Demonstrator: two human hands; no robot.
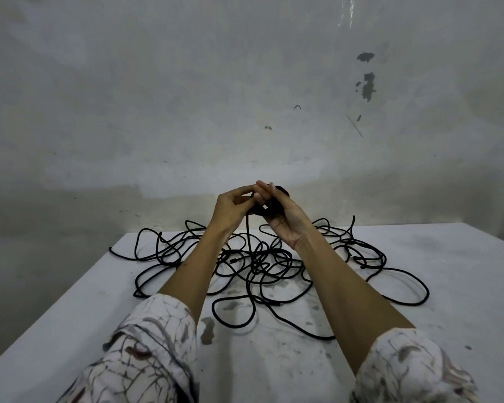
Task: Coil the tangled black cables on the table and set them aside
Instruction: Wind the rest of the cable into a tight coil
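Note:
A tangle of black cables (256, 266) sprawls across the far middle of the white table (419, 301). Both hands are raised above it, close together. My right hand (282, 219) holds a small black coil of cable (274, 209), its fingers curled round it. My left hand (233, 209) pinches one strand (248, 231) that hangs straight down from the coil into the tangle. Most of the coil is hidden behind my fingers.
The table's left edge runs diagonally toward the near left, with dark floor beyond it. A stained grey-white wall (245, 97) stands right behind the table. Dark smudges (207, 330) mark the tabletop near me. Patterned sleeves cover both forearms near the bottom.

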